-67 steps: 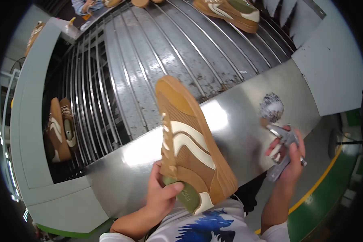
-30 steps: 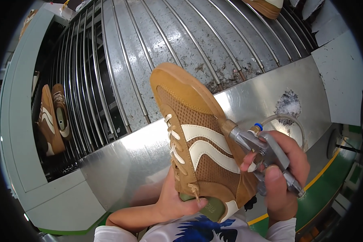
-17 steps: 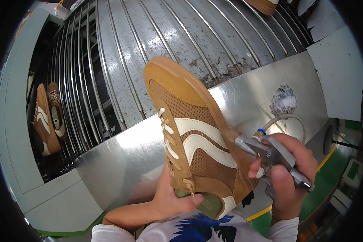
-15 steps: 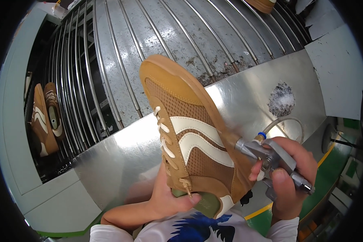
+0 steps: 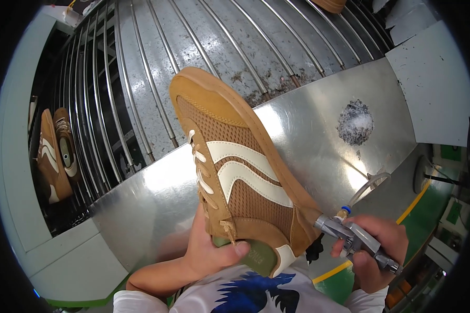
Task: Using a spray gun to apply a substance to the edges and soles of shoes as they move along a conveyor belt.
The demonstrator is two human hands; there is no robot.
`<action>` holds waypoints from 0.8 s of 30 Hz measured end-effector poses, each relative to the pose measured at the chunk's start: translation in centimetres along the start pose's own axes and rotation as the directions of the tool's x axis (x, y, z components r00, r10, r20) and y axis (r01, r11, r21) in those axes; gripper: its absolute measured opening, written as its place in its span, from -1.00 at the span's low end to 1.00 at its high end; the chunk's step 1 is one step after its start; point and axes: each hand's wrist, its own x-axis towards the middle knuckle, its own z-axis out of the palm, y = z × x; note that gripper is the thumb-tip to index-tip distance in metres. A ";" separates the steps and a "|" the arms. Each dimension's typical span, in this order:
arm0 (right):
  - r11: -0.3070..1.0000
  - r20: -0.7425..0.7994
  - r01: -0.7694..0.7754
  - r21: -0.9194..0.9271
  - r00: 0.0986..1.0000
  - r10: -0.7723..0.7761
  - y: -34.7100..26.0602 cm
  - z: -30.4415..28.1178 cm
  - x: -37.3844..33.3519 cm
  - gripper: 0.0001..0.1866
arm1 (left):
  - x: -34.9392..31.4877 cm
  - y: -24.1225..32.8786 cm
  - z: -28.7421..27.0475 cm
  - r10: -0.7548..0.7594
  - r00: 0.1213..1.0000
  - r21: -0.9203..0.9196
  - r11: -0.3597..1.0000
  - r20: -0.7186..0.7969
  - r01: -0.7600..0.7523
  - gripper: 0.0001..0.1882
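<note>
A brown sneaker (image 5: 235,167) with two cream wavy stripes, white-and-tan laces and a green insole is held up on its side, toe pointing away and to the left. My left hand (image 5: 209,250) grips it at the collar by the tongue, thumb on the insole and the other fingers hidden behind the shoe. In my right hand (image 5: 376,250) is a small metal spray gun (image 5: 357,237), fingers wrapped round its body. Its nozzle points at the sole edge close to the heel; whether it touches cannot be told. A hose (image 5: 368,188) with a blue-ringed fitting feeds the gun.
Metal rollers (image 5: 193,39) span the far side, behind a steel ledge (image 5: 136,214) carrying a grey-white residue patch (image 5: 355,123). A pair of brown sneakers (image 5: 55,156) rests at the far left. Another shoe (image 5: 330,4) shows at the top edge. A white panel (image 5: 428,83) stands right.
The sneaker has shifted slightly left. The spray gun has moved down along the sole edge toward the heel, and its nozzle looks sharper than before.
</note>
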 end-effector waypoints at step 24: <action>0.878 -0.311 0.121 0.463 0.950 0.033 6.7 -6.9 4.5 -0.48 | -0.6 5.9 -0.6 0.289 0.513 0.565 -0.625 0.808 -0.538 -0.68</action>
